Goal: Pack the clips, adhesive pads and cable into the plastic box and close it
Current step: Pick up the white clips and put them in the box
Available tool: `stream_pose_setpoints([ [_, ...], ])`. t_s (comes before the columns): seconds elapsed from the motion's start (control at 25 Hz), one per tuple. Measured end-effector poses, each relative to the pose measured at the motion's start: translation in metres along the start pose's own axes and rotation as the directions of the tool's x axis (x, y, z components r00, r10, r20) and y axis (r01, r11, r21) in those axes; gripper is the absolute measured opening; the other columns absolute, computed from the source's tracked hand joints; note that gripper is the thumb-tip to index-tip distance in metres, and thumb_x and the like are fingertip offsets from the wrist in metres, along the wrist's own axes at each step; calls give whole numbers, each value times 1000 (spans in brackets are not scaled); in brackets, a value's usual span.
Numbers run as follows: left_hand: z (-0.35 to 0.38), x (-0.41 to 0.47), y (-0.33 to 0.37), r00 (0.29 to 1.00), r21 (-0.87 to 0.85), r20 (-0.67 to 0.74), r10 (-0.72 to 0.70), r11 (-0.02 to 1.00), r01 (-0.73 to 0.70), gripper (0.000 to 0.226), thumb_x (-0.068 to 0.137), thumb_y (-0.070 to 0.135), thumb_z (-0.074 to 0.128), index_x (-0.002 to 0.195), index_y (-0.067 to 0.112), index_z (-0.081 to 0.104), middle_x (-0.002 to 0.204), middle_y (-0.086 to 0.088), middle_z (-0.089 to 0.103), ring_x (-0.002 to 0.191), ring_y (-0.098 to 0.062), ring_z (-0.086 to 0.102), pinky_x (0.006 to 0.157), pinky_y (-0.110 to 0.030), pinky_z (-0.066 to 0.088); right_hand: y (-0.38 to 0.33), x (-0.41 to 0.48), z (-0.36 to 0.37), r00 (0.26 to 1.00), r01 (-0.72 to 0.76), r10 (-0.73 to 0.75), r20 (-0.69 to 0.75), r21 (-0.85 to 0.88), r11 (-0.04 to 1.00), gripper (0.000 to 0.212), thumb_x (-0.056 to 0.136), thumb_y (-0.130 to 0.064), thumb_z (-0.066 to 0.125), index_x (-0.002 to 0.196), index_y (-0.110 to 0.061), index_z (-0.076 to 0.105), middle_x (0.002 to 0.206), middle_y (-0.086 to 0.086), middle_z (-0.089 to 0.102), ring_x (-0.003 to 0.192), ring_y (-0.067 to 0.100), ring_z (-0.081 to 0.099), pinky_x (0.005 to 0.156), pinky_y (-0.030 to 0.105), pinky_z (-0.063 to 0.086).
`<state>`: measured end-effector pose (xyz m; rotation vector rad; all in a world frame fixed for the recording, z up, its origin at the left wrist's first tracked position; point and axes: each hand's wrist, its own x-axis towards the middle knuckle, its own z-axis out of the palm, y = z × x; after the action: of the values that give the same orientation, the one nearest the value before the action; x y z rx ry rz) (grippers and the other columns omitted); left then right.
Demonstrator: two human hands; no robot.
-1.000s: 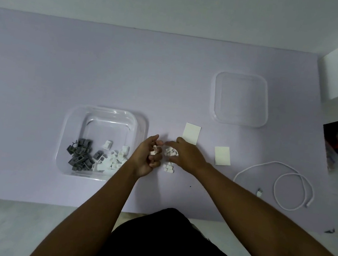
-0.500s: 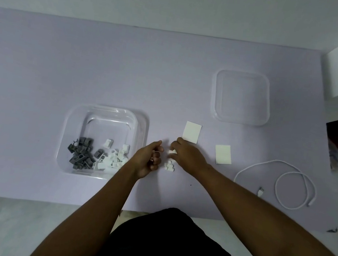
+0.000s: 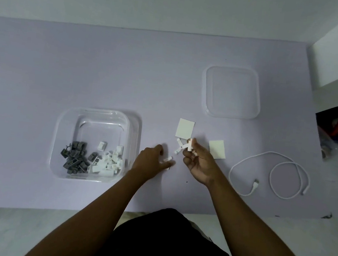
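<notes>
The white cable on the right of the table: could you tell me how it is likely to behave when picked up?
The white cable lies in loose loops, so it will probably flop and trail if lifted at one point. It looks thin, so likely light. Its free connector may swing, so gathering the loops first seems wise.

Clear plastic box (image 3: 95, 144) at centre left, open, holding grey clips (image 3: 74, 156) and white clips (image 3: 107, 160) heaped along its near side. Loose white clips (image 3: 180, 146) scattered mid-frame. Two white adhesive pads (image 3: 185, 128) (image 3: 217, 149) lying flat just right of centre. White cable (image 3: 272, 176) looped loosely at right. Clear lid (image 3: 232, 92) lying apart, upper right.
</notes>
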<state>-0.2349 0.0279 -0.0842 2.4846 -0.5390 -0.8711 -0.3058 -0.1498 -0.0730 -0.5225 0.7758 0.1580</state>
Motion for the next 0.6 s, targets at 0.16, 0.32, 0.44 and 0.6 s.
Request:
stream_pose_setpoints([
  [0.16,9,4,-4,989,118,126,82,988,-97,79,61,69,76,114,20,45,106,-3,66,82,-18,60,67,-29,47,2,-17,-8,982,-70,15,189,284,956,19,91,-33,58,87,-15,60,70,-4,39,57,7,38,48,18,35],
  [0.32,13,6,-7,974,166,178,143,971,-173,81,74,59,73,135,23,35,124,-9,62,103,-29,63,77,-33,45,-3,-19,-10,962,-112,47,267,232,966,14,81,-27,52,72,-16,49,70,-3,27,56,10,29,46,22,19],
  [0.44,15,6,-2,970,223,151,191,949,-222,64,90,49,60,142,24,32,128,-12,59,103,-34,64,82,-40,51,-5,-17,-9,969,-120,64,240,229,966,19,83,-28,49,69,-16,44,70,-4,19,54,10,20,42,21,15],
  [0.6,17,5,-2,949,336,86,305,888,-315,42,101,36,45,137,15,41,121,-13,60,91,-40,65,70,-43,51,-5,-9,-16,928,-214,71,367,365,906,27,90,-27,48,68,-12,46,65,-3,25,48,9,23,38,21,18],
])
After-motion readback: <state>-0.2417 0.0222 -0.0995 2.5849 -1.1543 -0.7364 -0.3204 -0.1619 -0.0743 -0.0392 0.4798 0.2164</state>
